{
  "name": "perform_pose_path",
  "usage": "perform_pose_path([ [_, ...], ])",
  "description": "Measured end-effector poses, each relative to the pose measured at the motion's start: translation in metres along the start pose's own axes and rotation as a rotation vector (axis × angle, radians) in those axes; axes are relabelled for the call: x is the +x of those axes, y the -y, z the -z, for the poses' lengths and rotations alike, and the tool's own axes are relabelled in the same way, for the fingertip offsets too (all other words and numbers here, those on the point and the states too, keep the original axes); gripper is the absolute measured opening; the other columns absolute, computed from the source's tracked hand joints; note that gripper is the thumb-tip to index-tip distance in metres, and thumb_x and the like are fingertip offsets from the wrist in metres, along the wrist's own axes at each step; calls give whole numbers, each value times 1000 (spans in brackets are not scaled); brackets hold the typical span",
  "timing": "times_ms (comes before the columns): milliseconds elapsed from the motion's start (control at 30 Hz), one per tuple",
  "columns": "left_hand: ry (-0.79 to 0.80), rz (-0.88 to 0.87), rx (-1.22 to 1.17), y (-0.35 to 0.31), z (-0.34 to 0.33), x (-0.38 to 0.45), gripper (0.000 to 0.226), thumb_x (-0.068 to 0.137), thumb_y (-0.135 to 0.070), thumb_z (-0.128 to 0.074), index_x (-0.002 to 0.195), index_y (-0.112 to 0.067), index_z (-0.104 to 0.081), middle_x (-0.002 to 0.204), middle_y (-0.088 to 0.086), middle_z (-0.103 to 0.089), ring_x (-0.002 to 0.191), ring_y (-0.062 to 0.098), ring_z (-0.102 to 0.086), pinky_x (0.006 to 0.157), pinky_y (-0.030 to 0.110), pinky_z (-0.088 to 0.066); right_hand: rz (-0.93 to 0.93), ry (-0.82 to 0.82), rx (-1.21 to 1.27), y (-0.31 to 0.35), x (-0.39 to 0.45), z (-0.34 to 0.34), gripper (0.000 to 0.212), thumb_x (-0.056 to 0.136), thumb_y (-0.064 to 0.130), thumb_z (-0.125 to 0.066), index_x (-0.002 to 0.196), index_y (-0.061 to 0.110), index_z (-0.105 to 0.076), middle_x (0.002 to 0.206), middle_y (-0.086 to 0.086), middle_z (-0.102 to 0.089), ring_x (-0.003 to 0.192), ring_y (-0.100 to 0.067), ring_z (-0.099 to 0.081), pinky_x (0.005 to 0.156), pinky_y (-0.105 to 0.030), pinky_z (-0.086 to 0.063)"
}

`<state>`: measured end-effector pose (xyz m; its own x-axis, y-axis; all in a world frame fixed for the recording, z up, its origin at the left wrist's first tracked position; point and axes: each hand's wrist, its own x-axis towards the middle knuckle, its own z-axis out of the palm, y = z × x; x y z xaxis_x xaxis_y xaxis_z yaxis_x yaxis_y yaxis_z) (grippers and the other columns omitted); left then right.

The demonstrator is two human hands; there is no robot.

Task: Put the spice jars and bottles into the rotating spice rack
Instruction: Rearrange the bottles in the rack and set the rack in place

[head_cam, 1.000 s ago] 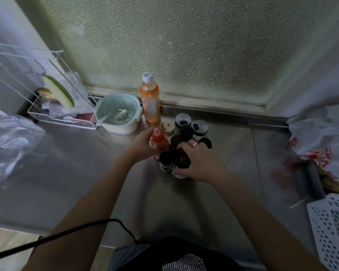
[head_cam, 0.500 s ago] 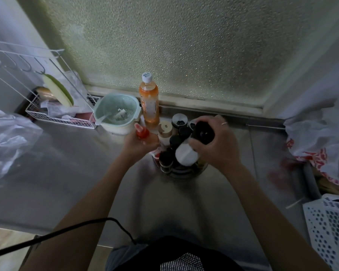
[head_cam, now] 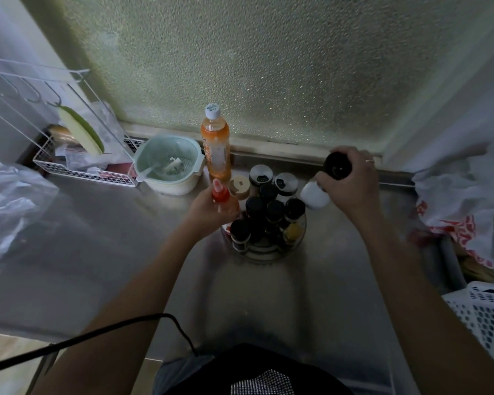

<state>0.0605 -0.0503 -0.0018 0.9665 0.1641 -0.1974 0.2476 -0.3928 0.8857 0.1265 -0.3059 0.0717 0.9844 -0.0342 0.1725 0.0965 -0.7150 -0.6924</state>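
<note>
A frosted window [head_cam: 268, 67] fills the top of the view, above a steel table [head_cam: 97, 252] seen from overhead. Far left sits a white wire rack [head_cam: 54, 149] w/ a clear plastic bag [head_cam: 9, 203] in front of it; far right, a white bag [head_cam: 462, 201] and a perforated white basket [head_cam: 485, 317].

Near the window, a pale green bowl [head_cam: 169, 166] holds a spoon, and just right of it stands a tall orange drink bottle [head_cam: 216, 146] w/ a white cap.

At centre is the round spice rack [head_cam: 264, 240], already holding several black-capped jars [head_cam: 255, 206] packed close together. Three more jars stand on the table just behind it: one tan-lidded [head_cam: 239, 187], two w/ grey shaker lids [head_cam: 260, 174].

The left hand [head_cam: 208, 209] is at the rack's left edge, its grip closed round a small red-capped bottle [head_cam: 221, 196], held upright.

The right hand [head_cam: 351, 183] is up and to the right of the rack, clear of it. Its grip is wrapped round a black-capped bottle [head_cam: 337, 166], tilted so the cap faces the camera, w/ a white bottle [head_cam: 314, 195] at the fingers, just beside the rack's rim. A ring shows on one finger.
</note>
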Motion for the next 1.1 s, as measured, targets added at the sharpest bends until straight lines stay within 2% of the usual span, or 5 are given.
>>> perform_pose_path([
  [167,-19,-8,-7,6,-3,2,39,67,-6,-78,78,-33,-54,81,-13,-60,76,2,-56,76,29,-49,-44,72,5,-16,-6,-21,48,64,24,-75,110,18,-62,112,-11,-58,99,-22,-55,80,-21,-37],
  [500,9,-19,-93,11,-5,3,42,70,0,-76,102,-18,-55,87,-12,-60,75,-2,-57,69,14,-46,36,450,-17,-21,-16,-48,55,66,19,-80,116,22,-58,112,-3,-57,106,-19,-55,90,-28,-43],
  [833,16,-37,-88,15,-5,2,53,70,-5,-79,110,-24,-50,92,-15,-57,81,6,-54,73,21,-47,-9,403,-121,-22,-31,-51,59,76,33,-70,130,28,-47,133,-7,-44,123,-29,-43,105,-42,-38],
  [967,5,-51,-76,15,-7,0,53,69,-7,-80,111,-22,-51,95,-10,-58,83,4,-54,73,18,-46,281,156,-196,5,-48,-47,31,75,35,-68,102,22,-63,101,-5,-61,95,-28,-53,81,-34,-40],
  [1100,-9,-55,23,23,-7,0,62,60,-30,-84,113,-19,-53,114,8,-58,98,17,-56,74,15,-43,449,525,-372,15,-72,-54,40,79,48,-62,114,29,-55,108,2,-60,102,-21,-53,88,-40,-37],
])
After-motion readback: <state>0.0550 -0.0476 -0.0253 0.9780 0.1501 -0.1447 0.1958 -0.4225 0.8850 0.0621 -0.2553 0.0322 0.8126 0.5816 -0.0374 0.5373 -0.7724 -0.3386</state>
